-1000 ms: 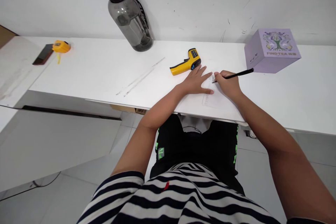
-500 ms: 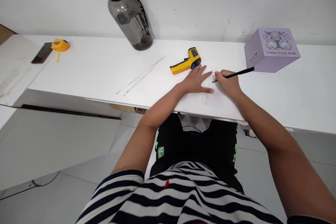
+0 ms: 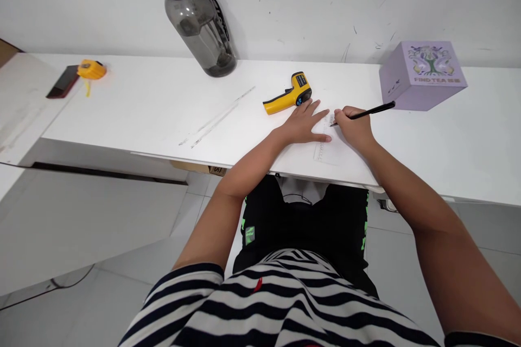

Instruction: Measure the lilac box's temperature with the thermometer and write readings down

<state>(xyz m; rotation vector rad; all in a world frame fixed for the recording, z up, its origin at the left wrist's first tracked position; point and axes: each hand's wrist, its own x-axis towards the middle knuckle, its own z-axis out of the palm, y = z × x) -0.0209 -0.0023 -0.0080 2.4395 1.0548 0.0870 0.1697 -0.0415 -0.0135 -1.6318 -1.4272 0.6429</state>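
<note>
My right hand [image 3: 355,129] grips a black pen [image 3: 376,110], its tip down on a small white sheet of paper [image 3: 325,154] that bears faint writing. Flat on the left part of the sheet lies my left hand [image 3: 301,124], fingers spread and holding nothing. Just beyond its fingertips rests a yellow and black infrared thermometer [image 3: 287,98], lying on its side. Part of the paper is hidden under both hands.
On the white table [image 3: 154,108], a grey water bottle [image 3: 199,27] stands by the wall. At the right back is a purple tea box [image 3: 423,76]. A yellow tape measure [image 3: 91,69] and a dark flat object [image 3: 64,82] lie far left.
The pen tip has shifted very slightly on the paper with my right hand. My left hand stays in place; the view has tilted a little.
</note>
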